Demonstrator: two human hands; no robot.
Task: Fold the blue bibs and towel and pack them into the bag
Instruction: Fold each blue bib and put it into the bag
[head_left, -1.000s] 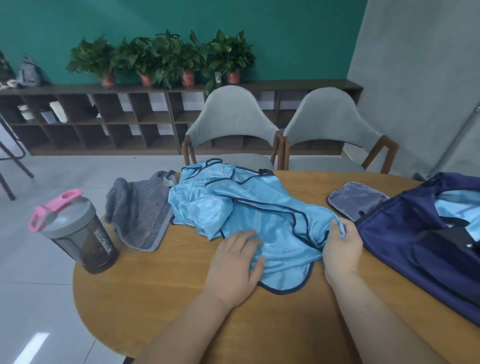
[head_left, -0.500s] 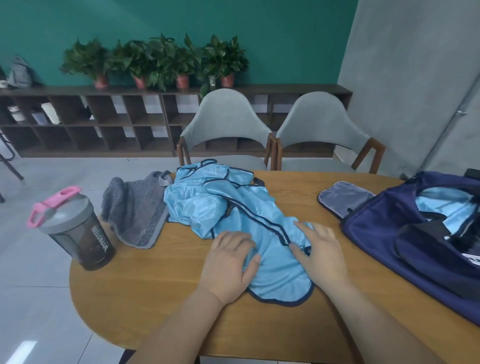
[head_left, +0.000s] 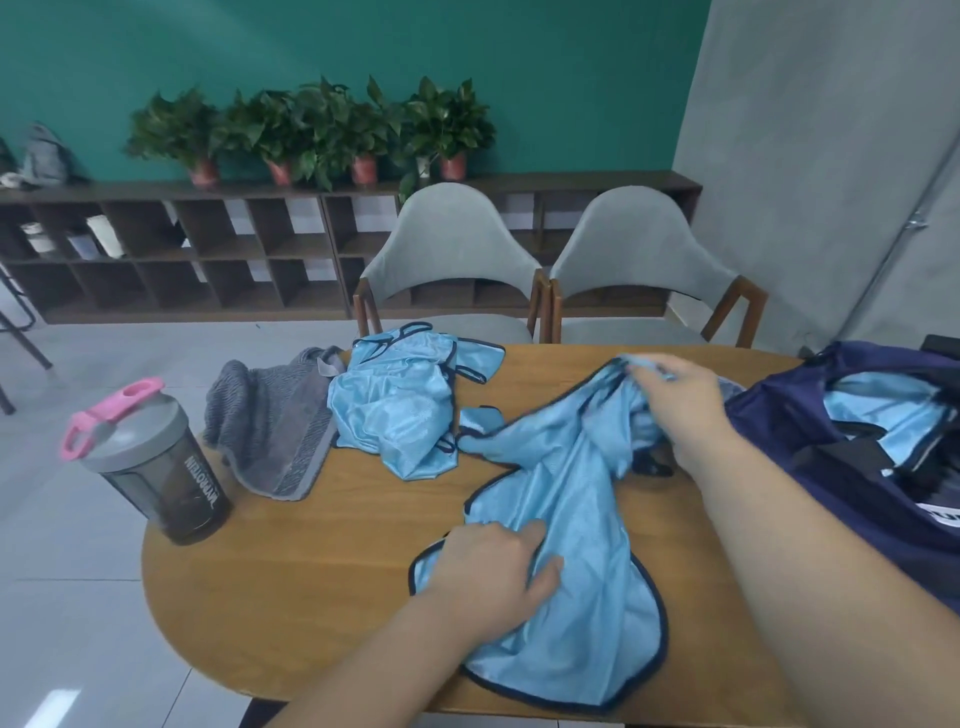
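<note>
At the far left edge of the round wooden table (head_left: 291, 577) stands a smoky shaker bottle (head_left: 156, 462) with a pink lid loop. Just beside it lies the grey towel (head_left: 270, 431), rumpled and unfolded, touching a crumpled heap of blue bibs (head_left: 400, 410) at the table's far side.

Nearer the person, one long bib (head_left: 571, 525) stretches across the wood. The left forearm reaches in low from the near edge. The left hand (head_left: 493, 571) sits palm down on the bib's lower end, fingers bent into the cloth and bunching it against the thumb, so creases fan out from the grip.

The right arm comes in from the right, lifted off the table. The right hand (head_left: 680, 400) has its fingers curled round the bib's upper end and holds it raised, so the fabric slopes down toward the other hand.

At the right edge sits the navy bag (head_left: 810, 467), open, with light blue cloth (head_left: 883, 410) already inside it.
</note>
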